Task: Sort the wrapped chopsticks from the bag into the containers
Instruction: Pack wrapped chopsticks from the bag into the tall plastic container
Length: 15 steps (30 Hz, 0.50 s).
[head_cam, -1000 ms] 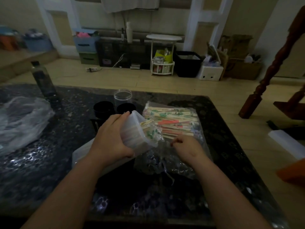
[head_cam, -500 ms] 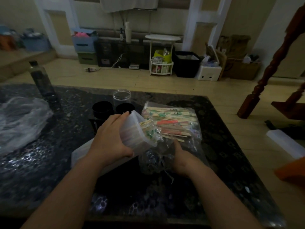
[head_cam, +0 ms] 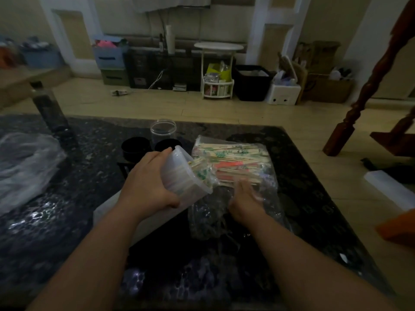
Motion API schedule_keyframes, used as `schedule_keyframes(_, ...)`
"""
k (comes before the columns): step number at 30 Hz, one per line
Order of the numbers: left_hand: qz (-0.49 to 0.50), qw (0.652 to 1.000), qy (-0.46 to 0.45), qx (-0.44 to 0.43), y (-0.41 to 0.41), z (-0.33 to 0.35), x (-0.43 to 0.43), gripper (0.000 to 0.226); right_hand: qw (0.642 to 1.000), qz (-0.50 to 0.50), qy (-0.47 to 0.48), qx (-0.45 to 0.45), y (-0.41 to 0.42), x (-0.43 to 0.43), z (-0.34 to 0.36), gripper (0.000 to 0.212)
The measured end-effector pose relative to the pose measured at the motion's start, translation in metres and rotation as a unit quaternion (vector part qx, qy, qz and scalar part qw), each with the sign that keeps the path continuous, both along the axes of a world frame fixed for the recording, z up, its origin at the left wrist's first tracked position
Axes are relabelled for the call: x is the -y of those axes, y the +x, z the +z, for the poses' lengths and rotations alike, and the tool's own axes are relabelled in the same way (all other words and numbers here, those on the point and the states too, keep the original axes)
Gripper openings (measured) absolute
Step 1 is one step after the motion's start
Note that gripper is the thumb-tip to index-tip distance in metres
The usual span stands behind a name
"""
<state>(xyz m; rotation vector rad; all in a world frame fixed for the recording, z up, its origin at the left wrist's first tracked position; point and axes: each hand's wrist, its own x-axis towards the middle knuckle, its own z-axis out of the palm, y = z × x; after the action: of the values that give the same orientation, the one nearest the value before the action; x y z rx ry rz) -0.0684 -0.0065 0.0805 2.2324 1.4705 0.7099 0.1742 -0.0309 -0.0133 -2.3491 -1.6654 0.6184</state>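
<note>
Dark stone table [head_cam: 67,221]: a partly filled container [head_cam: 179,176] is gripped tilted by the left hand [head_cam: 146,182], plenty of wrapped chopsticks [head_cam: 235,158] are left in the bag [head_cam: 208,218], and the right hand [head_cam: 244,196] is too blurred for its fingers to be read.

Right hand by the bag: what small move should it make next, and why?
Probably pinch a few chopsticks from the bag and slide them into the container. The right hand, blurred, lies at the bag's near end just short of the pile. The left hand grips the container tilted with its mouth toward the bag, some chopsticks already inside.
</note>
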Motion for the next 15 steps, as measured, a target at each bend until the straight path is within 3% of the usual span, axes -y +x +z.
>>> schedule_keyframes(4, -0.001, 1.000, -0.012, 0.003, 0.000, -0.002, -0.007, 0.127, 0.997, -0.019, -0.032, 0.074, -0.002, -0.022, 0.019, 0.054)
schedule_keyframes(8, -0.001, 1.000, -0.020, 0.003, 0.000, -0.003, -0.009, 0.126, 0.997, -0.044, -0.053, -0.037, 0.003, -0.033, 0.018, 0.050)
schedule_keyframes(11, -0.001, 1.000, -0.017, 0.011, -0.001, -0.004, -0.010, 0.125, 0.994, -0.054, -0.094, -0.017, 0.008, -0.038, 0.014, 0.040)
schedule_keyframes(15, 0.003, 1.000, -0.021, 0.015, -0.001, -0.002, -0.009, 0.124, 0.994, -0.075, -0.071, -0.029, 0.010, -0.042, 0.004, 0.036)
